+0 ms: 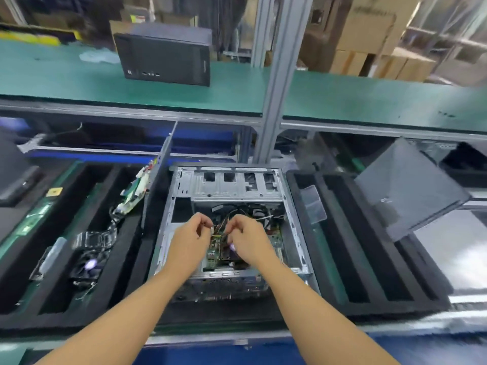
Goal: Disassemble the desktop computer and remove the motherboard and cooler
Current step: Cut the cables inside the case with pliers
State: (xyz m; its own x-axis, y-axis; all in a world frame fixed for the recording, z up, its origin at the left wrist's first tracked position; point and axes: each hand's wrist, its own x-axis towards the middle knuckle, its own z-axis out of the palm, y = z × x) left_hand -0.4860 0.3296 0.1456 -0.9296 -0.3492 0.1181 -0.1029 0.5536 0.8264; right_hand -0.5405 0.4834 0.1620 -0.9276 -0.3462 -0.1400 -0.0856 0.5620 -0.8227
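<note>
Case (228,186): open side up, long axis away from us.
Left hand (191,239): fingers (203,220) pinch cables (220,225).
Right hand (249,241): fingers pinch cables.
Writing: blurred, we read none.

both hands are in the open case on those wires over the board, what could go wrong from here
1. The left hand and right hand seem to pinch the thin wires; pulling on wire rather than plug could tear them or strain the motherboard beneath.
2. Both hands sit inside the bare metal case; a sudden release could knock them against its edges.
</note>
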